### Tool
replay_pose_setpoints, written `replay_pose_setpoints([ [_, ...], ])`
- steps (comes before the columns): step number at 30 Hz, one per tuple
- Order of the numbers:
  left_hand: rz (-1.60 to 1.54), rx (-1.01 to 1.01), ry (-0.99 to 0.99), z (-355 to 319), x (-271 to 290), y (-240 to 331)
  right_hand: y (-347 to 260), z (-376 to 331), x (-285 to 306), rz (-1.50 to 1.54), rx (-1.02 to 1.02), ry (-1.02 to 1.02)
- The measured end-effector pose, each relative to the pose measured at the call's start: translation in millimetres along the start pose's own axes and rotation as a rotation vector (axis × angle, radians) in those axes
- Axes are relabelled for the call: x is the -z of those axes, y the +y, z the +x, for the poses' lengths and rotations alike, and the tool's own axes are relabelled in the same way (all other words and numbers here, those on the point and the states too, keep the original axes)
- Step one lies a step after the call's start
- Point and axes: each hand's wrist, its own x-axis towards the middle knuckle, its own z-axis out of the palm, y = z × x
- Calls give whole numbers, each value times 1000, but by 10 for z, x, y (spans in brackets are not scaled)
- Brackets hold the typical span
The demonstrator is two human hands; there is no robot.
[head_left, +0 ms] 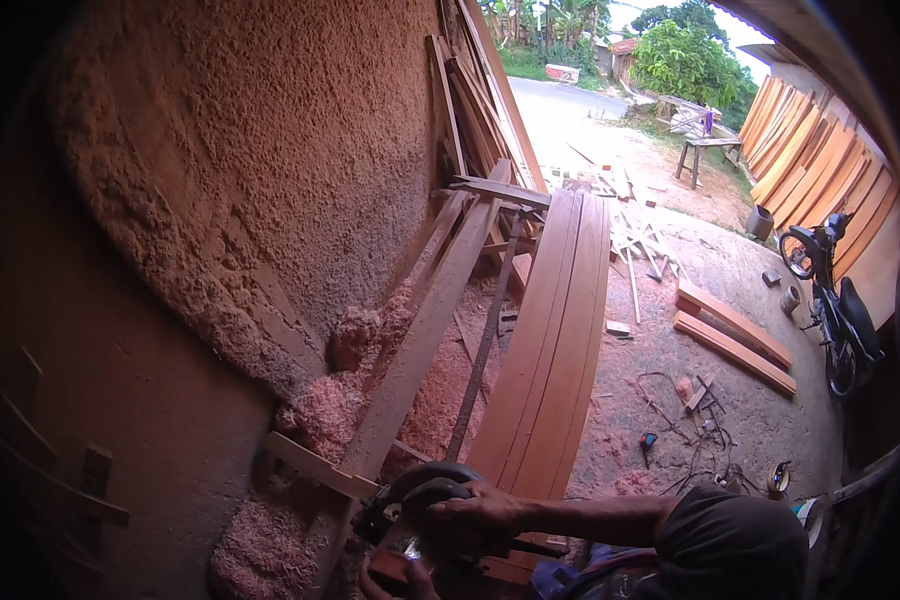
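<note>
At the lower edge, my right hand (482,507) is closed over the top of a dark handheld power tool (435,485) with a rounded housing; its exact kind is hard to tell in the shade. My left hand (415,582), partly cut off by the frame, has its fingers curled at a reddish-brown block-like piece (392,566) beside the tool's shiny part. Whether that piece belongs to the tool is unclear. Long reddish planks (545,350) lie side by side just beyond my right hand and run away from me.
A narrow beam (425,340) and pink wood shavings (320,420) lie along the rough wall (270,150) at left. To the right are two boards (735,340), tangled cords (705,425) and a motorcycle (838,300). More planks (820,150) lean at far right.
</note>
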Motion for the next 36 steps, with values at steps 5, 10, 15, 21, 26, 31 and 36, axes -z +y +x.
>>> replay_pose_setpoints([
  [5,-285,-105,-64,107,-51,278,-123,-490,119,55,75,48],
  [10,-309,-352,-257,126,-238,558,-475,-1147,227,70,289,233],
  [15,-579,132,-551,-212,-988,555,-616,-2044,733,-179,314,565],
  [21,-124,-164,-723,-776,-2132,631,-436,-3124,1525,-308,376,892],
  [26,255,-468,-882,-1202,-3098,977,-132,-3757,2402,-103,275,1057],
  [31,438,-551,-876,-1206,-4090,1312,367,-4307,3318,181,194,1147],
  [36,520,-447,-755,-1132,-4876,1851,803,-4742,3948,117,154,1228],
])
